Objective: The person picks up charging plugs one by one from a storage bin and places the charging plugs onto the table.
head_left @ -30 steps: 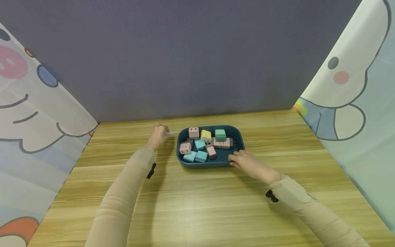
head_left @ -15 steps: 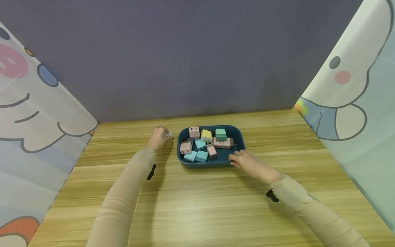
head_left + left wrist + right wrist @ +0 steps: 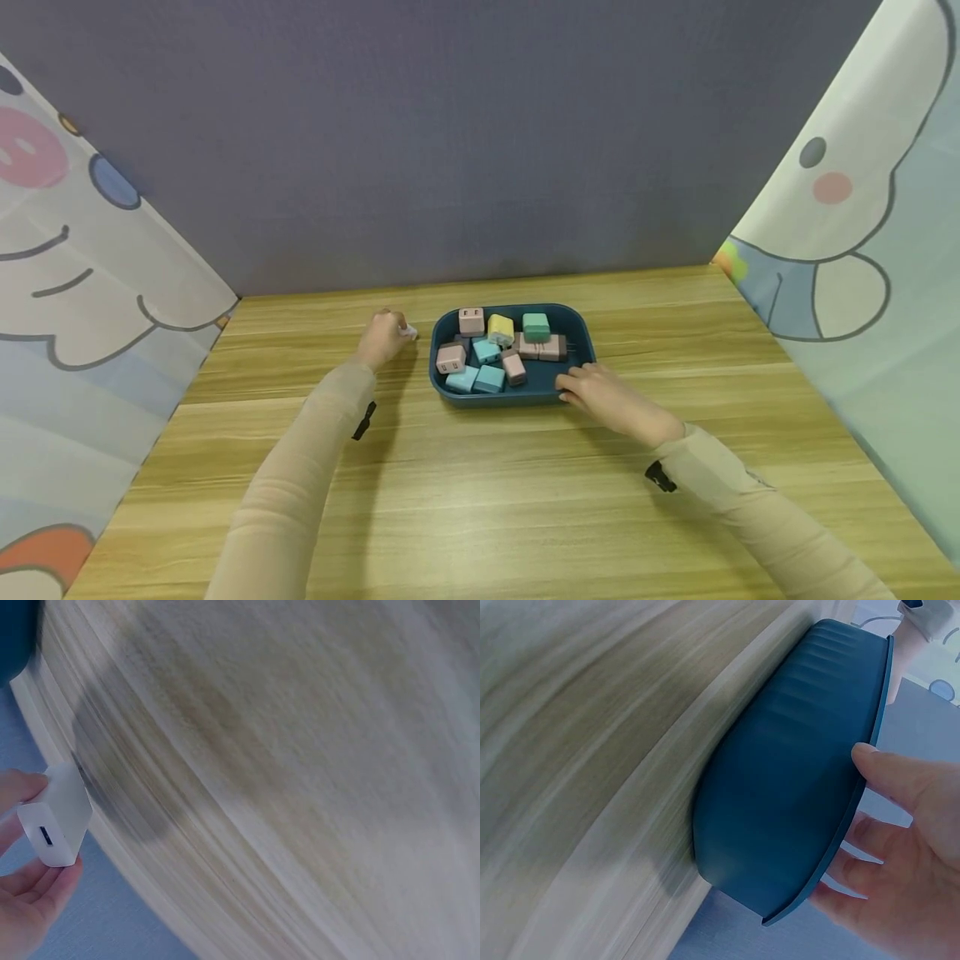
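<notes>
My left hand (image 3: 381, 337) pinches a white charger plug (image 3: 64, 814) between thumb and fingers, left of a dark blue plastic bin (image 3: 495, 401). One narrow port shows on the charger's end face in the left wrist view. At the bin's front right corner, my right hand (image 3: 600, 395) grips the rim, its thumb (image 3: 874, 765) outside and the other fingers over the inner side. Inside the bin lie several charger plugs: a pink one (image 3: 471, 322) at the back left, a yellow one (image 3: 501, 328), a green one (image 3: 536, 325) and a light blue one (image 3: 490, 379).
The bin stands on a wood-grain table (image 3: 465, 492) near its back edge. Behind rises a grey-purple partition (image 3: 480, 150). Cartoon-printed sheets stand at the left (image 3: 97, 250) and right (image 3: 847, 208) sides.
My left hand has come slightly nearer to me with the white charger, whose angle has turned a little. The right hand stays on the bin's rim.
</notes>
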